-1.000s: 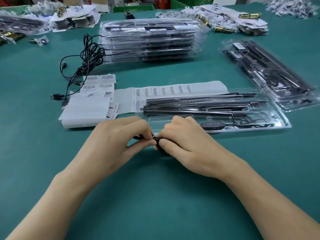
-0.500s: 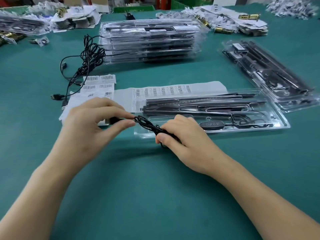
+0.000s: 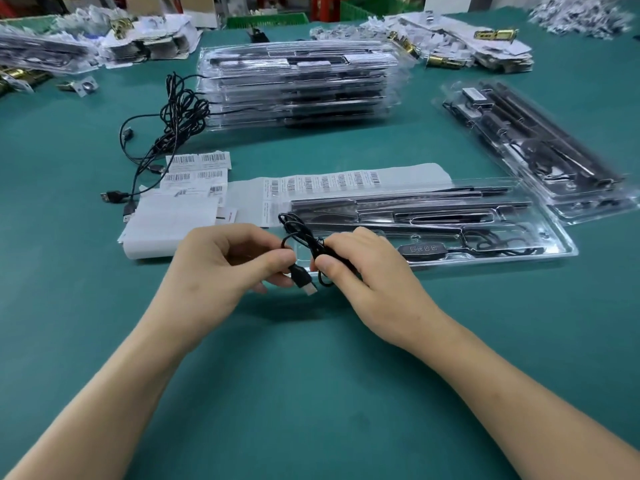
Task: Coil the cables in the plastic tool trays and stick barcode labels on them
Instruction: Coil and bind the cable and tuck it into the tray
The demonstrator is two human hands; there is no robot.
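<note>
Coiling is judged the step in hand: the black cable [image 3: 302, 233] is pinched at its USB plug [image 3: 305, 281] by the left hand [image 3: 221, 268], its loops clamped in the right hand [image 3: 367, 275], at the 8 o'clock corner of the clear tray [image 3: 554, 244]. Tucking the bundle in is called for next.

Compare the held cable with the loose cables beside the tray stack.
The held cable is gathered into small loops between the left hand and right hand; the loose cables sprawl tangled on the table. The held cable's plug is raised; the loose cables' plugs lie flat. Both are thin, black, USB-ended.
</note>
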